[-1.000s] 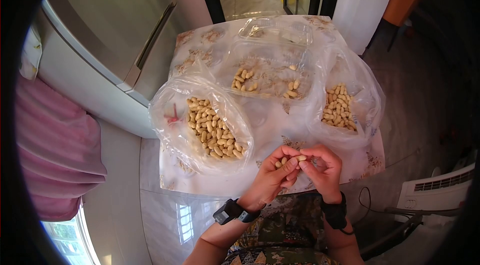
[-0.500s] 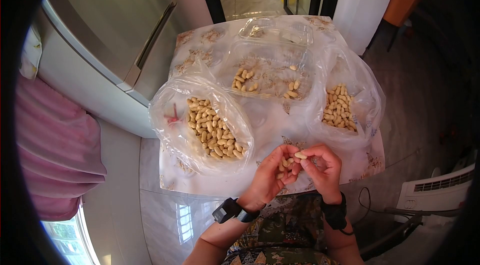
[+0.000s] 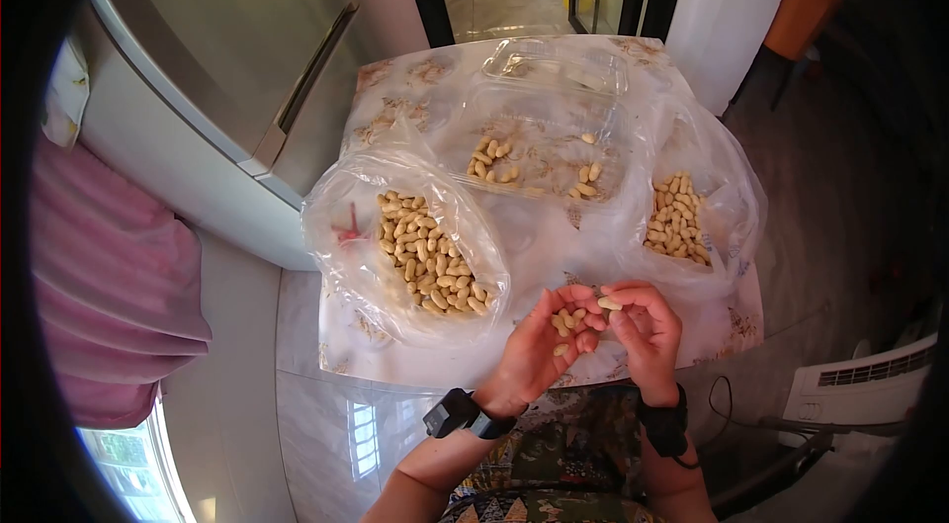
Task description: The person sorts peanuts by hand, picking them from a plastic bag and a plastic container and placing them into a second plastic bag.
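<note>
Several peanuts lie in the cupped fingers of my left hand, over the table's near edge. Pinched between the thumb and finger of my right hand is one peanut, beside the left fingertips. To the left, an open plastic bag holds a big heap of peanuts. A second bag on the right holds a smaller heap. Between and behind the bags, a clear plastic box has small groups of peanuts in its left and right parts.
The patterned table stands beside a fridge on the left. A pink cloth hangs at far left. An orange chair is at the back right, and a white appliance at the lower right.
My right hand and its peanut have shifted slightly right, away from my left hand. The left palm is more open, showing more of its peanuts. The whole view has shifted slightly.
</note>
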`<control>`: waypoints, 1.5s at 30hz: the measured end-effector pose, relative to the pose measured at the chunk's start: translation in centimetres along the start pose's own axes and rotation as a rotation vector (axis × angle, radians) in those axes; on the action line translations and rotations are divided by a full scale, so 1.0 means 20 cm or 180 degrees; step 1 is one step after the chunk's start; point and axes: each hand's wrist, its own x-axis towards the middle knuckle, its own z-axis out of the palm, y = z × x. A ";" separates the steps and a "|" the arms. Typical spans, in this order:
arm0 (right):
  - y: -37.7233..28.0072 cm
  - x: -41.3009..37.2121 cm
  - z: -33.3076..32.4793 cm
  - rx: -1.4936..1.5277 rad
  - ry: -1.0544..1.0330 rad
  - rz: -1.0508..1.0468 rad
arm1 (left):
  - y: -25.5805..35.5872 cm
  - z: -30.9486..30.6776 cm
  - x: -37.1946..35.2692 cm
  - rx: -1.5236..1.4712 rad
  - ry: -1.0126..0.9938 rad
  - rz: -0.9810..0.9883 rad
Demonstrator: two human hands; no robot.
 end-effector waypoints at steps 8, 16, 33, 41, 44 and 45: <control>0.01 -0.01 -0.01 0.0076 -0.0089 0.0190 | 0.00 0.05 -0.01 0.0462 0.0300 0.0008; 0.01 -0.01 -0.01 0.0042 -0.0104 0.0173 | 0.00 0.08 -0.01 0.0604 0.0409 -0.0116; 0.01 -0.01 -0.01 0.0090 -0.0121 0.0269 | 0.01 0.07 -0.01 0.0627 0.0577 -0.0222; 0.03 -0.01 -0.01 -0.0061 -0.0160 0.0096 | 0.00 0.04 -0.01 0.0443 0.0439 -0.0133; 0.01 -0.01 -0.01 0.0004 -0.0143 0.0131 | 0.00 0.04 -0.01 0.0380 0.0370 -0.0114; 0.01 -0.01 -0.01 0.0007 -0.0157 0.0145 | 0.00 0.04 -0.01 0.0375 0.0399 -0.0113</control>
